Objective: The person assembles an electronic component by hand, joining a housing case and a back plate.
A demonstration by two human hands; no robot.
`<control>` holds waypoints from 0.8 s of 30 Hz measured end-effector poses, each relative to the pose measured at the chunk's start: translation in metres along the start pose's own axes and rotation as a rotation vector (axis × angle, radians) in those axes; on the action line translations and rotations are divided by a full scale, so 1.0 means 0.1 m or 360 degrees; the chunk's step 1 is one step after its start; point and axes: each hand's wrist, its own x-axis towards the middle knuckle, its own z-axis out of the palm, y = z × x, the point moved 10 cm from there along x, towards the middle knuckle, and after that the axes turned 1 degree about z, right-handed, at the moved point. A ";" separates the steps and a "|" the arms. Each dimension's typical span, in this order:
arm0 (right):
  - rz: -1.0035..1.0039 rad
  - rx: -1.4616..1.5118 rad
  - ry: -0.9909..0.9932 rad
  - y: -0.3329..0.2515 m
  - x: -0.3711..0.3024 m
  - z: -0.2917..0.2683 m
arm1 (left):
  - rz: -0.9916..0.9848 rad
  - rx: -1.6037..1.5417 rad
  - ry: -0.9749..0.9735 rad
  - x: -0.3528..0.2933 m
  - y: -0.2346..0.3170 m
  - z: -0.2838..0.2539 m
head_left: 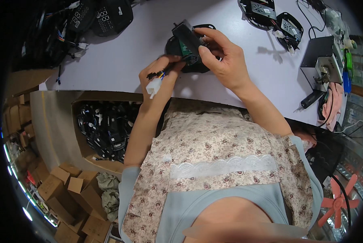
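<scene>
My right hand (pixel 229 60) pinches a black rectangular module (pixel 187 35) between thumb and fingers, tilted above a rounded black housing (pixel 198 67). Part of a green circuit board (pixel 184 49) shows inside that housing, beneath the module. At the housing's near left edge, my left hand (pixel 160 72) is closed around a bundle of thin coloured wires (pixel 162 75). From that bundle a white plastic connector (pixel 153 87) hangs over the wrist side of the hand. The fingertips of my left hand are partly hidden against the housing.
Black display units (pixel 112 18) with wires lie at the table's far left. Two opened housings (pixel 290 30) sit far right. A grey metal box (pixel 320 56), a black-handled tool (pixel 312 99) and a pink cloth (pixel 332 106) are at the right edge. Below left, a carton (pixel 79 133) holds several black parts.
</scene>
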 end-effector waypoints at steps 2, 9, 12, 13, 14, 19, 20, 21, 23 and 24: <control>-0.0014 -0.0006 0.0021 0.00 0.00 -0.01 | 0.0126 0.0033 -0.0046 -0.04 0.08 -0.03; -0.0357 -0.0592 0.0054 -0.10 -0.14 0.05 | 0.0498 0.0427 0.0105 -0.11 0.29 -0.01; -0.0433 -0.0698 0.0126 -0.10 -0.20 0.05 | 0.0649 0.0463 0.0211 -0.12 0.37 0.00; -0.0426 -0.0702 0.0129 -0.08 -0.20 0.05 | 0.0647 0.0459 0.0203 -0.11 0.37 0.01; -0.0476 -0.0756 0.0141 -0.10 -0.22 0.05 | 0.0701 0.0493 0.0234 -0.13 0.41 0.00; -0.0502 -0.0841 0.0128 -0.13 -0.23 0.06 | 0.0823 0.0537 0.0212 -0.16 0.44 -0.02; -0.0517 -0.0842 0.0130 -0.13 -0.24 0.06 | 0.0884 0.0553 0.0187 -0.17 0.47 -0.01; -0.0532 -0.0844 0.0132 -0.13 -0.24 0.05 | 0.0945 0.0568 0.0161 -0.17 0.49 0.00; -0.0514 -0.0838 0.0114 -0.13 -0.25 0.06 | 0.0942 0.0523 0.0150 -0.17 0.46 -0.01; -0.0500 -0.0841 0.0095 -0.13 -0.26 0.07 | 0.0940 0.0470 0.0143 -0.17 0.45 -0.02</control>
